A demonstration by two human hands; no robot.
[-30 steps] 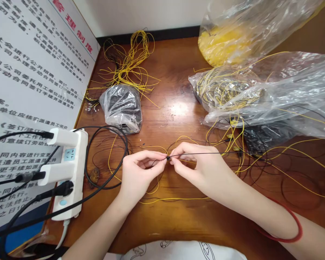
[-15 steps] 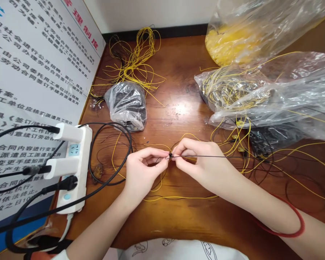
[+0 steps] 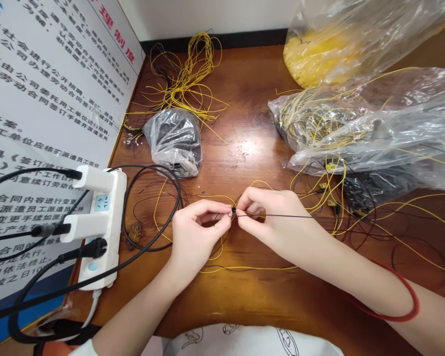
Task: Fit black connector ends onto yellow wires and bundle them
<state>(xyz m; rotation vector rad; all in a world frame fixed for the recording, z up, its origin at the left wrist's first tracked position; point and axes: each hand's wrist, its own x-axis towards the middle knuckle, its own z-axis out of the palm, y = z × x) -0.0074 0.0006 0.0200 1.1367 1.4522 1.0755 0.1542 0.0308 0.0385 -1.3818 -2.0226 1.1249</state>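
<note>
My left hand [image 3: 196, 232] and my right hand [image 3: 272, 217] meet above the table, both closed in a pinch. Between their fingertips is a small black piece [image 3: 233, 211], too tiny to make out in full. A thin black cord [image 3: 282, 215] runs from my right fingertips across the back of that hand to the right. Close to the left fingertips a short loop of the dark cord shows. Yellow cord [image 3: 217, 196] curves just behind the fingers, and another yellow strand [image 3: 248, 268] lies on the table below them.
A power strip [image 3: 113, 217] with plugs and looping black cables stands at left. Behind lie a yellow cord bundle [image 3: 196, 74] and a clear bag [image 3: 174, 143] of black parts. At right are a bag of cords [image 3: 319, 118], a bag of yellow pieces [image 3: 315, 57] and tangled cords.
The view has shifted slightly. Both hands keep their pinch at the small black piece, with the right fingertips a little further from the left ones.
</note>
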